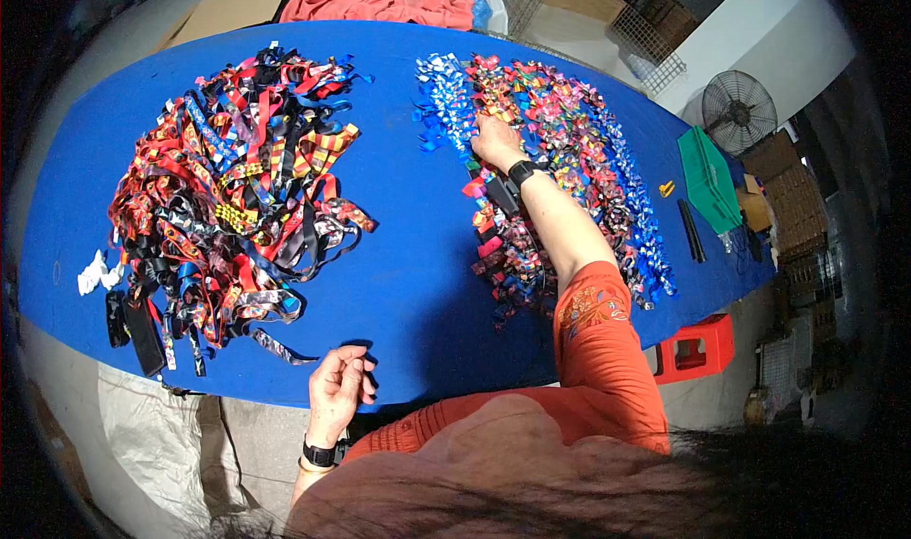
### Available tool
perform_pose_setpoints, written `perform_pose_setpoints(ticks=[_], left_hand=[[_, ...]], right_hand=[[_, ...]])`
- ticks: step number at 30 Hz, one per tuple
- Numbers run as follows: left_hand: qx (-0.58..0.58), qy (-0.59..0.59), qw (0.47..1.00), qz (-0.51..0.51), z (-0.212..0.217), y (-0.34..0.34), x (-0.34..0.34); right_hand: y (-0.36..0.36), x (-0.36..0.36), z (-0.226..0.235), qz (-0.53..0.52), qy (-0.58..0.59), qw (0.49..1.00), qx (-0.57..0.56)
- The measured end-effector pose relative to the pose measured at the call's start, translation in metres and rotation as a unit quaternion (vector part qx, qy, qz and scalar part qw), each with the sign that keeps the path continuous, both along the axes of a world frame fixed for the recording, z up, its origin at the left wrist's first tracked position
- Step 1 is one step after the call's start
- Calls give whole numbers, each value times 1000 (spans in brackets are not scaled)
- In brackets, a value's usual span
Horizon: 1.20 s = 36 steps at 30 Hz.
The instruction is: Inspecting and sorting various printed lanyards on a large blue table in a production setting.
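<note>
Right hand (498, 144), whose grip I cannot tell, lies over rows of glossy, folded, multicoloured ribbons (565, 102).

Glossy fab. ribbons (249, 183), matt tblcloth (399, 245)

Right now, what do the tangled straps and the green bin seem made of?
Tangled straps: probably synthetic ribbon, slightly satiny; they're thin, fall in loose loops and catch highlights.
Green bin: likely moulded plastic, fairly smooth, judging by its uniform colour and stiff-looking walls.

The tabletop (394, 207) is bright, the frame's corners black.
</note>
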State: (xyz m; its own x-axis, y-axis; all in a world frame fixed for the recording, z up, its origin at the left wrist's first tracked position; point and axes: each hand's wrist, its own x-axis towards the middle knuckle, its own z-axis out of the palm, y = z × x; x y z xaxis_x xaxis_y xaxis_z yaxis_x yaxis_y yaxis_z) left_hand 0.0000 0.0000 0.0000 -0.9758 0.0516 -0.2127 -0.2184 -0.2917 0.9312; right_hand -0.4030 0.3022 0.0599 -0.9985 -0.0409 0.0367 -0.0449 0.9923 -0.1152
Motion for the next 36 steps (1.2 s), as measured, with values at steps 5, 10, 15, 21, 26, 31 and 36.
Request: perform_pose_setpoints(ticks=[5, 10, 15, 21, 26, 31, 36], left_hand=[[-4, 1, 1000, 0, 4, -4, 1], [-12, 4, 1000, 4, 5, -3, 0], [-10, 4, 1000, 10, 6, -1, 0], [-14, -1, 1000, 6, 3, 0, 0], [-11, 6, 1000, 5, 1, 2, -1], [-7, 14, 1000, 8, 4, 4, -2], [-7, 26, 1000, 9, 3, 4, -3]], right_hand=[[5, -8, -13, 39, 38, 998, 13], [0, -3, -13, 58, 91, 994, 11], [0, 3, -6, 111, 185, 976, -8], [-9, 9, -14, 207, 135, 962, 116], [-10, 11, -11, 215, 126, 960, 125], [-3, 28, 6, 262, 162, 949, 72], [-2, 107, 41, 337, 70, 939, -3]])
